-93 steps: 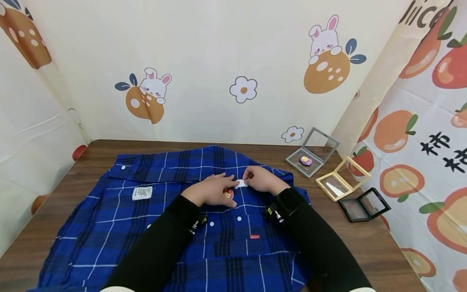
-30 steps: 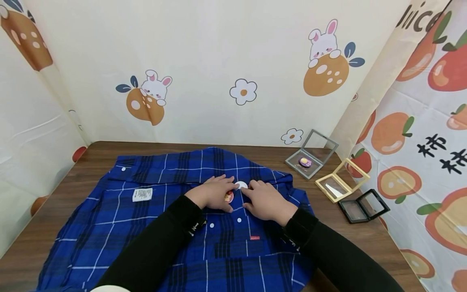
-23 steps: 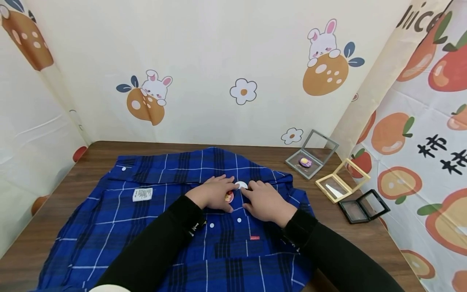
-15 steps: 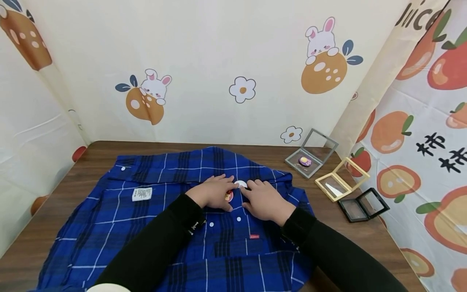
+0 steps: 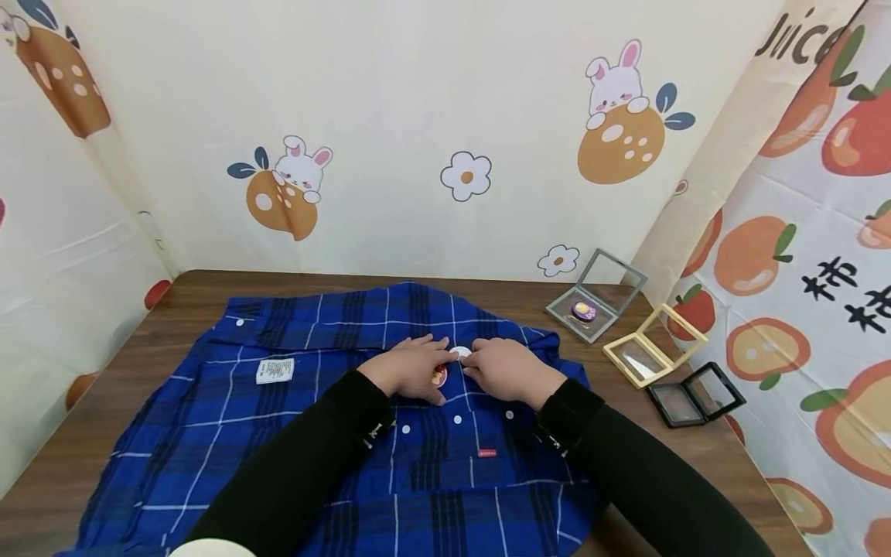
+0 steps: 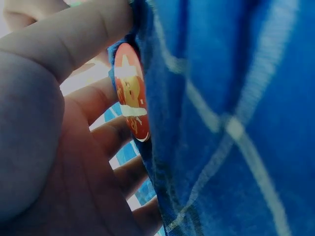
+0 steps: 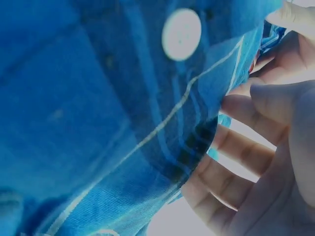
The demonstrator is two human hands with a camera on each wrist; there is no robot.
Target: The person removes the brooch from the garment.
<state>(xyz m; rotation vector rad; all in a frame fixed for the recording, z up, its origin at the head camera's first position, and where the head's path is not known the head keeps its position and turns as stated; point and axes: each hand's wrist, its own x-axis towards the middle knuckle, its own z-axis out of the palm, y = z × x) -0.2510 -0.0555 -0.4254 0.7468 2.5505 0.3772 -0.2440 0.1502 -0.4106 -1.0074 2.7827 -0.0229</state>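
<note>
A blue plaid shirt with white lines lies spread on the table. My left hand rests on it with fingers extended, its index fingertip touching a white disc. A round red badge with a cartoon print lies on the shirt under that hand's edge; the left wrist view shows the badge tilted, beside the thumb and fingers. My right hand rests on the cloth from the right, fingertips at the disc's right edge. In the right wrist view its fingers lie loosely extended against the cloth.
At the right stand three open square cases: a grey one holding a purple badge, a cream one and a black one. A printed curtain hangs behind the wooden table.
Around three seconds ago my right hand pinched the disc's edge; since then it has come to lie lower on the shirt. Lately its fingers have shifted slightly. The left hand has barely moved.
</note>
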